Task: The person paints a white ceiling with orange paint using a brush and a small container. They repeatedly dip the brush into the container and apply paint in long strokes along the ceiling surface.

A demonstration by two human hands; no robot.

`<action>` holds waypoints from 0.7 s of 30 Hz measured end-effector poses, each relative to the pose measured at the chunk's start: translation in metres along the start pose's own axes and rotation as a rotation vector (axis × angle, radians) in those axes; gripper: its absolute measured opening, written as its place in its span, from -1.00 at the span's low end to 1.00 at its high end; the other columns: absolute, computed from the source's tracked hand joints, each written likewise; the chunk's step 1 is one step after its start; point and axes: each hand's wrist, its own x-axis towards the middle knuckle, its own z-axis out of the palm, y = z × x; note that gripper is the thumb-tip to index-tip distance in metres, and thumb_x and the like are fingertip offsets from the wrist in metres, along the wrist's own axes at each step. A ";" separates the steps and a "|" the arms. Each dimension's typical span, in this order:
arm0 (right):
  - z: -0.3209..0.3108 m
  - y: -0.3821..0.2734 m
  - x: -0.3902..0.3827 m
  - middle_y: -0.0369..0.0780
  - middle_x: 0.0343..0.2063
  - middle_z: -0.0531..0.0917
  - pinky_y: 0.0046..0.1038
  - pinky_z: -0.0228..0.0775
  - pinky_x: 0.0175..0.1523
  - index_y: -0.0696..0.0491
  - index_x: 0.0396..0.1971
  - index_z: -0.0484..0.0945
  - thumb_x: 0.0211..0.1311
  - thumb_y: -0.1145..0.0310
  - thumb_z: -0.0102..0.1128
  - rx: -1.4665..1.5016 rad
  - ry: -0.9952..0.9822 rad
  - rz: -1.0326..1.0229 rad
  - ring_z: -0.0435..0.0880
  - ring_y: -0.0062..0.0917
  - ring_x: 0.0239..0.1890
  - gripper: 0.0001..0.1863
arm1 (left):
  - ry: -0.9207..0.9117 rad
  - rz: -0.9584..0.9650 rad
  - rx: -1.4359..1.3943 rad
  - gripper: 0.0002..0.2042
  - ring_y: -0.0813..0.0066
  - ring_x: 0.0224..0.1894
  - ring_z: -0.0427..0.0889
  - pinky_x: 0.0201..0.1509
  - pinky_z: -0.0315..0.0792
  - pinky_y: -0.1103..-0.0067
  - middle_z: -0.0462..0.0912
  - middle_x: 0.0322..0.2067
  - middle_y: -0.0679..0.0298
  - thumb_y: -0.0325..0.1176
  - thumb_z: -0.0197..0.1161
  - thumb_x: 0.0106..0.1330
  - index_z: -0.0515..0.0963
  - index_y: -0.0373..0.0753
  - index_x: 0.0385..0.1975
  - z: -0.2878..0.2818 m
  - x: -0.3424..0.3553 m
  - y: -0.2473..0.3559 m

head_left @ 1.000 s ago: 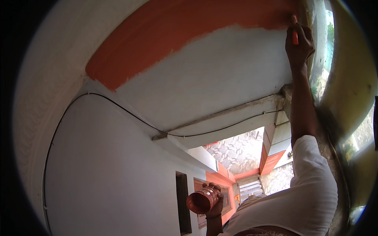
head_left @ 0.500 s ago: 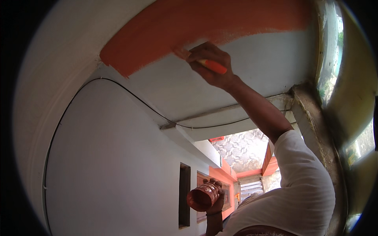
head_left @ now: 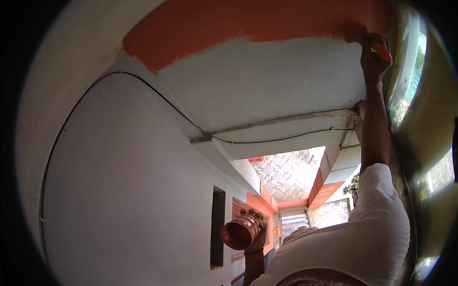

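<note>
Orange-painted surface (head_left: 214,28); brush (head_left: 383,51) (partly hidden)

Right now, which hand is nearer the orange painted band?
Right: right hand is at the lower edge of the band; left hand, well below, holds a reddish cylindrical container.

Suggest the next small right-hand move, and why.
Probably draw the brush leftward along the paint's ragged lower edge: the right hand holds it near the right end of the red-orange paint, and pale uncoated surface shows just below. The left hand can keep holding the container.
</note>
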 end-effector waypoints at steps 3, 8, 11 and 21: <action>-0.014 -0.004 0.008 -0.28 -0.27 0.76 -0.38 0.64 -0.14 -0.06 -0.21 0.79 0.18 0.49 0.45 -0.155 0.087 -0.111 0.78 -0.46 -0.17 -0.81 | -0.006 0.035 0.034 -0.48 0.14 0.37 0.39 0.19 0.52 0.12 0.52 0.28 0.13 -0.01 0.33 0.38 0.54 -0.08 0.28 -0.008 -0.012 0.007; 0.054 -0.045 -0.032 -0.38 -0.24 0.67 -0.29 0.66 -0.24 -0.23 -0.25 0.73 0.04 0.37 0.41 -0.691 -0.027 -0.167 0.73 -0.36 -0.24 -0.76 | 0.000 0.100 0.003 -0.47 0.18 0.37 0.40 0.20 0.52 0.11 0.52 0.27 0.16 -0.02 0.36 0.35 0.54 -0.07 0.28 -0.011 -0.028 0.012; 0.112 -0.123 -0.068 -0.39 -0.28 0.64 -0.39 0.59 -0.36 -0.22 -0.34 0.71 -0.10 0.42 0.43 -0.420 -0.011 -0.146 0.68 -0.44 -0.29 -0.74 | 0.023 0.150 -0.030 -0.46 0.21 0.36 0.40 0.18 0.51 0.13 0.52 0.28 0.18 -0.02 0.37 0.34 0.54 -0.06 0.28 -0.018 -0.035 0.016; 0.141 -0.182 -0.073 -0.24 -0.24 0.75 -0.42 0.64 -0.15 0.00 -0.27 0.73 0.10 0.59 0.45 0.506 -0.234 0.053 0.76 -0.37 -0.23 -0.79 | 0.018 0.087 0.046 -0.51 0.23 0.35 0.42 0.16 0.50 0.21 0.52 0.29 0.21 -0.06 0.33 0.38 0.55 -0.05 0.28 -0.008 -0.011 0.007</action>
